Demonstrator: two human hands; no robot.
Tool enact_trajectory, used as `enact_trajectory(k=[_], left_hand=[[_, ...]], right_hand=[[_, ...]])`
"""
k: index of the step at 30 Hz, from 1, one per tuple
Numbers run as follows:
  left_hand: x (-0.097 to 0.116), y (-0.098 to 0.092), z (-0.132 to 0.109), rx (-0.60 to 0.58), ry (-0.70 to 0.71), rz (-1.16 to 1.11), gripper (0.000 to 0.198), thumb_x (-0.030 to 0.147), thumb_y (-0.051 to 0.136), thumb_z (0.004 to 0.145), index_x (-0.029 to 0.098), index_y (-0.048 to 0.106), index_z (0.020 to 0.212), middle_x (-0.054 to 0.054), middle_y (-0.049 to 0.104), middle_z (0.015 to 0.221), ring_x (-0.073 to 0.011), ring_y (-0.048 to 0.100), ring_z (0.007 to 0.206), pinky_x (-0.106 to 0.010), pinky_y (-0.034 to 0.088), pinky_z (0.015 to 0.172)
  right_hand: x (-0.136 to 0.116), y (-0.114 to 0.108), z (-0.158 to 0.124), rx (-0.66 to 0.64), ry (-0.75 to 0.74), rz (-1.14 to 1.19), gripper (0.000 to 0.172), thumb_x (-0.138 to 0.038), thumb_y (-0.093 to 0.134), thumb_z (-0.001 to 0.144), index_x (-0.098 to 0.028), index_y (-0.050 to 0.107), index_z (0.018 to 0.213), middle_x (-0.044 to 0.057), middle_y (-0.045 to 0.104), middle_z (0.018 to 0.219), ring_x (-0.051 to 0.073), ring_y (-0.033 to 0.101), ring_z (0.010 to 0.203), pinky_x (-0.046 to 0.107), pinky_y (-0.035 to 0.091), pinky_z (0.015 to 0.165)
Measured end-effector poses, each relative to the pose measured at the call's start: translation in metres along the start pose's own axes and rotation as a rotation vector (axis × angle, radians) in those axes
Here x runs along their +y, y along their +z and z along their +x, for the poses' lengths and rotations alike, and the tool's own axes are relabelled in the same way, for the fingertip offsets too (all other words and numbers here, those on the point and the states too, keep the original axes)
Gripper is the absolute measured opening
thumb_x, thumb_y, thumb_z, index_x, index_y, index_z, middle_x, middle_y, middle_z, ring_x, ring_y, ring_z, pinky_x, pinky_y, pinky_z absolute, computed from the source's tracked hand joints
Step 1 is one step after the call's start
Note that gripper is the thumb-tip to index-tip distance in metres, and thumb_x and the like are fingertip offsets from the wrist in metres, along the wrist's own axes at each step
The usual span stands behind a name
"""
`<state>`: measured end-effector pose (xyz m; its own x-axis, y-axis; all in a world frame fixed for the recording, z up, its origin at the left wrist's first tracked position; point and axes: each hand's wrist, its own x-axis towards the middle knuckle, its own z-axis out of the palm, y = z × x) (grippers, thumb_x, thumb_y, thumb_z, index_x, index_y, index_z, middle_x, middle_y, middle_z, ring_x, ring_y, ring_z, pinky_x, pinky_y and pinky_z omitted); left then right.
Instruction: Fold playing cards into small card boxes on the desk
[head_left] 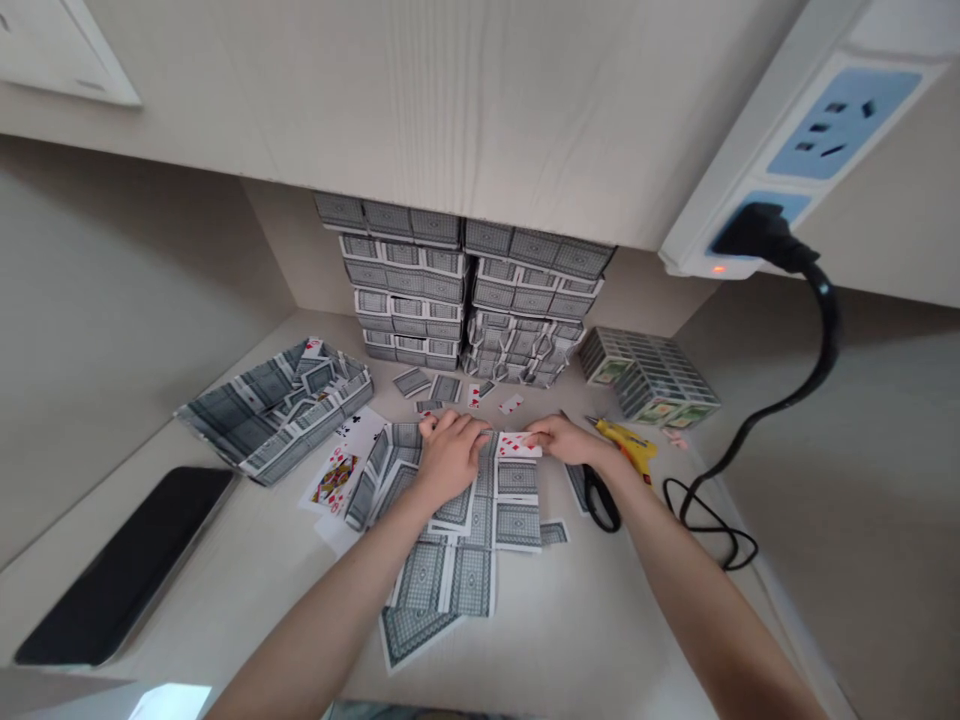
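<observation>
A flat panel of joined playing cards (472,575), patterned grey backs up, lies in front of me, with its left part folded upward. My left hand (452,455) bends its fingers over the panel's upper edge and holds it; part of the grip is hidden. My right hand (564,440) pinches the right end of a playing card (519,446) with red pips, at the panel's upper right corner. Just right of the panel lie black-handled scissors (601,502), partly over a card. Behind my right wrist lies a yellow glue gun (628,445).
Stacked card-covered boxes (409,275) stand at the back. An open card box (262,420) holding loose cards sits left, above a black phone-like slab (127,570). Wrapped card packs (652,370) are at back right. A black cable (780,395) hangs from the power strip (840,125).
</observation>
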<state>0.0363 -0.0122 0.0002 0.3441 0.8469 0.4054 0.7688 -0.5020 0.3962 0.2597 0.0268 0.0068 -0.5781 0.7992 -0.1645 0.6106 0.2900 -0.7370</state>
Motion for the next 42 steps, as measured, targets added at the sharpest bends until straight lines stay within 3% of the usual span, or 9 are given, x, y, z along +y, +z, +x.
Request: enact_trajectory(k=[7,13,25,35,38,42], left_hand=[[-0.002,0.002,0.000,0.010,-0.005,-0.073,0.023,0.022,0.040,0.085,0.027,0.061,0.091,-0.002,0.066,0.087,-0.0195,0.050,0.090,-0.041,0.023,0.080],[-0.004,0.003,0.000,0.041,-0.008,-0.123,0.023,0.019,0.042,0.084,0.028,0.063,0.090,0.001,0.067,0.084,-0.0170,0.053,0.086,-0.040,0.022,0.081],[-0.002,0.001,0.003,0.026,0.008,-0.034,0.021,0.021,0.041,0.084,0.026,0.060,0.093,-0.001,0.065,0.087,-0.0198,0.052,0.088,-0.038,0.024,0.075],[-0.002,0.003,0.004,0.044,-0.016,-0.026,0.015,0.024,0.046,0.083,0.023,0.060,0.086,-0.002,0.065,0.083,-0.0195,0.052,0.087,-0.038,0.024,0.076],[-0.002,0.003,0.003,0.053,-0.023,-0.031,0.014,0.024,0.046,0.083,0.023,0.059,0.085,-0.002,0.065,0.083,-0.0193,0.052,0.087,-0.039,0.023,0.077],[-0.003,0.003,0.003,0.064,-0.038,-0.028,0.013,0.023,0.046,0.082,0.022,0.059,0.082,-0.002,0.065,0.083,-0.0192,0.052,0.087,-0.040,0.023,0.078]], right_hand=[[-0.001,0.007,0.007,-0.048,0.028,0.055,0.021,-0.028,0.042,0.076,-0.015,0.054,0.066,-0.002,0.045,0.060,0.010,0.038,0.056,0.020,0.032,0.052],[-0.008,0.009,0.007,0.015,-0.013,0.002,0.021,-0.028,0.043,0.076,-0.016,0.047,0.060,-0.004,0.040,0.057,0.010,0.036,0.055,0.020,0.029,0.051],[-0.012,0.023,0.010,0.113,-0.021,-0.013,0.020,-0.026,0.040,0.077,-0.017,0.041,0.059,-0.005,0.040,0.055,0.009,0.037,0.054,0.020,0.028,0.052],[-0.024,0.023,0.010,0.200,-0.005,-0.141,0.019,-0.024,0.046,0.075,-0.016,0.047,0.058,-0.005,0.047,0.053,0.009,0.041,0.054,0.020,0.030,0.052],[-0.023,0.022,0.007,0.237,0.075,-0.057,0.018,-0.029,0.056,0.071,-0.016,0.049,0.059,-0.005,0.047,0.050,0.008,0.041,0.047,0.019,0.030,0.046],[-0.021,0.035,0.003,0.254,0.381,0.351,0.019,-0.031,0.060,0.069,-0.018,0.047,0.064,-0.004,0.052,0.048,0.010,0.049,0.040,0.020,0.038,0.040]])
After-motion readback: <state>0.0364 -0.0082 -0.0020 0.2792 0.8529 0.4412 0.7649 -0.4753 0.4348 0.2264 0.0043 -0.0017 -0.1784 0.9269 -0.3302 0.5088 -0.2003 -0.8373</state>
